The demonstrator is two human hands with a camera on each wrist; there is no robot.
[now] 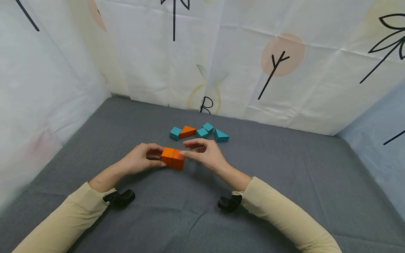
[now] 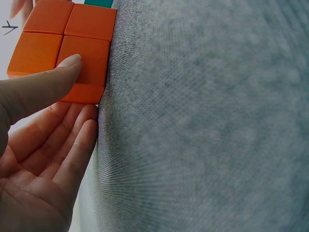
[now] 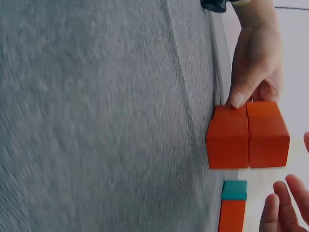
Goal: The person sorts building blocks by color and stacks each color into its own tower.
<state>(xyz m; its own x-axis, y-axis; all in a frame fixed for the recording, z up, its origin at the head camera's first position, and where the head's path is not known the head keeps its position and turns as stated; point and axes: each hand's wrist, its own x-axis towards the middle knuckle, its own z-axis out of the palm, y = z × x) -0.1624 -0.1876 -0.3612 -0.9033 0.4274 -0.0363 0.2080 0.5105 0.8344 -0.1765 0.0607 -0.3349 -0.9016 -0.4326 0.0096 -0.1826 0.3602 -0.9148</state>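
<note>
Several orange cubes (image 1: 173,157) stand together on the grey cloth as a two-by-two block. At its left side is my left hand (image 1: 142,158), the thumb on the front of a lower cube (image 2: 89,63) and the fingers at the side and behind. In the right wrist view, the left hand (image 3: 256,63) meets the far end of the orange cubes (image 3: 248,140). My right hand (image 1: 207,153) hovers at the right end, fingers loosely extended. Its fingertips (image 3: 285,203) are apart from the cubes in the right wrist view.
Behind the hands lie teal cubes (image 1: 201,133), an orange triangular block (image 1: 188,131) and a teal triangular block (image 1: 221,136). The grey cloth (image 1: 269,168) covers the table. A white patterned curtain (image 1: 234,70) hangs along the back edge.
</note>
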